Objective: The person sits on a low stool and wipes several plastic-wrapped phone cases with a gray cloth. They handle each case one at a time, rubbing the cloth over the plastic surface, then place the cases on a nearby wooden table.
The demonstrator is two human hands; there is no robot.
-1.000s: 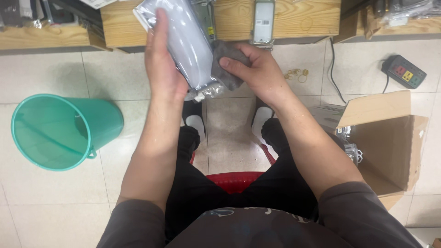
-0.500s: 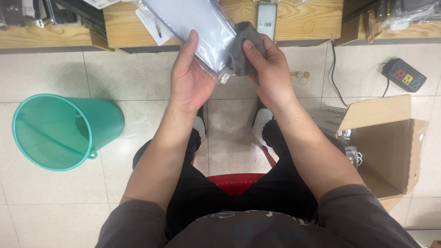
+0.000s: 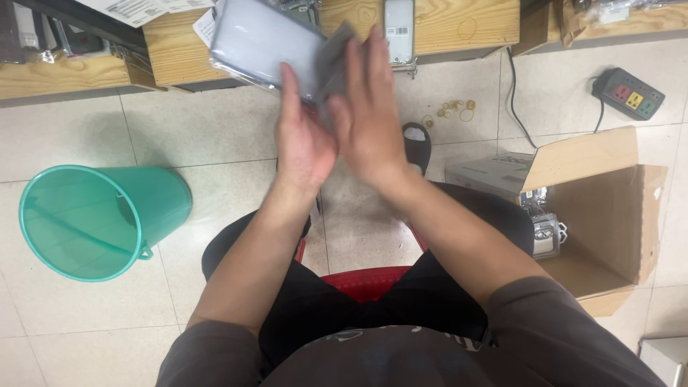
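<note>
My left hand grips a flat grey item sealed in a clear plastic bag, held up in front of the wooden bench. My right hand is blurred and pressed against the bag's right end, where a darker grey piece sticks out under its fingers. Both hands meet at the bag, above my knees. I sit on a red stool.
A teal plastic bucket stands on the tiled floor at left. An open cardboard box with metal parts inside sits at right. A power strip and loose rubber bands lie near the wooden bench.
Both hands have lifted the bagged item up and away from my lap toward the bench. The bag has tilted more to the left, and my right hand now covers its end.
</note>
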